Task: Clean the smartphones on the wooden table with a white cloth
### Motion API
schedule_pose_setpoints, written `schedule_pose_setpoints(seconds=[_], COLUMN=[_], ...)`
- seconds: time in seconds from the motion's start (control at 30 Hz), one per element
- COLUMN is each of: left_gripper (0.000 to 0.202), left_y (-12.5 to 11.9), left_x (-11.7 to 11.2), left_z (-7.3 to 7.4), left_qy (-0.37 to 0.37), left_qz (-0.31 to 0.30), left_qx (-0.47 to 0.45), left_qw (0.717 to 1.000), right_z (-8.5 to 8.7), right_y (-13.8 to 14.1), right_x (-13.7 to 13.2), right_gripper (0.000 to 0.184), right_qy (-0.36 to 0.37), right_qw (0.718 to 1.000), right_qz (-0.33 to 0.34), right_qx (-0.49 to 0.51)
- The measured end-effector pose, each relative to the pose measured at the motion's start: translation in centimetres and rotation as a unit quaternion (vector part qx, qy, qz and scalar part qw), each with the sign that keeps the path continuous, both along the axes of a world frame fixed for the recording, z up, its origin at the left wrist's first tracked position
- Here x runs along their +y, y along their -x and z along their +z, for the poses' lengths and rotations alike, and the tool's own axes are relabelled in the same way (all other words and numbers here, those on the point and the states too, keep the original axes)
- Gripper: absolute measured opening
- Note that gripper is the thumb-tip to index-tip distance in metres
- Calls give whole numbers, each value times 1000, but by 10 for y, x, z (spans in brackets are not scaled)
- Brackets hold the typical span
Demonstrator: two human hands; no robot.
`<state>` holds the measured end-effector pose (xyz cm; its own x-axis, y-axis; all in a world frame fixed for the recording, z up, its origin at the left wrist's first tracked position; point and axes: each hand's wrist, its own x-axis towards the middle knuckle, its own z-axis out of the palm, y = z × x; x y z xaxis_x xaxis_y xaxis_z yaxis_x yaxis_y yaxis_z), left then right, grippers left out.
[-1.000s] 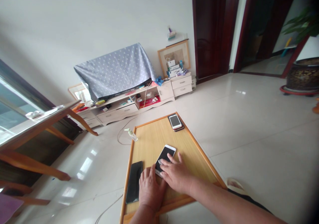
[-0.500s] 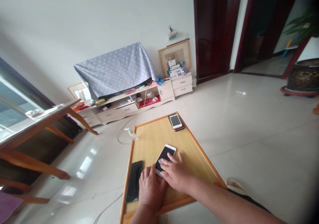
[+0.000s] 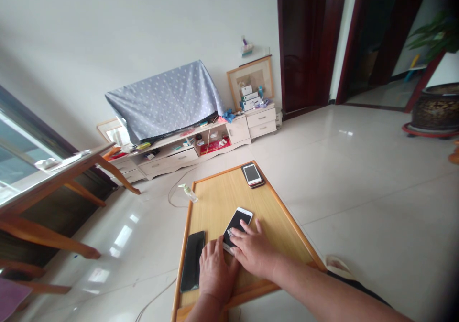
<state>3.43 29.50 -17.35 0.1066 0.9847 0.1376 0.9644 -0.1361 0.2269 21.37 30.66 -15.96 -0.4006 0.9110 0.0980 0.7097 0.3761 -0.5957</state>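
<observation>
- On a wooden board (image 3: 218,202) lying on the tiled floor (image 3: 358,193), a white-framed phone (image 3: 236,226) sits between both hands.
- Right hand (image 3: 254,252): fingers spread apart, fingertips on the phone's dark screen.
- Left hand (image 3: 217,270): fingers together, against the phone's lower edge.
- Just beside the left hand lies a black phone (image 3: 192,261).
- Near the board's far corner, a smaller phone (image 3: 252,174) rests on a dark phone (image 3: 258,184).

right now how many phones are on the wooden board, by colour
white-framed phones: 2 (middle phone, top stacked phone)
dark phones: 2 (left black phone, bottom stacked phone)
total: 4
</observation>
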Motion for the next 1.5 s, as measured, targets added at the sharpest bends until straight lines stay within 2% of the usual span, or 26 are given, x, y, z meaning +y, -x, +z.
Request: schedule_pose_setpoints(seconds=[0.57,1.03,1.33,1.5], left_gripper=[56,55,56,62], left_y=[-3,-1,-2,-2], left_x=[0,1,0,1], left_z=[5,0,3,3], left_qy=[20,3,9,16], left_qz=[9,0,6,7], left_qx=[4,7,9,12], left_qw=[1000,1000,1000,1000], right_z=[3,1,4,1], right_y=[1,2,-3,-6], right_x=[-1,-1,1,8], right_gripper=[47,46,43,43], right_qy=[3,-2,0,-3], right_qw=[1000,1000,1000,999], right_qz=[-4,-6,-2,-35], right_qx=[-20,-13,3,-19])
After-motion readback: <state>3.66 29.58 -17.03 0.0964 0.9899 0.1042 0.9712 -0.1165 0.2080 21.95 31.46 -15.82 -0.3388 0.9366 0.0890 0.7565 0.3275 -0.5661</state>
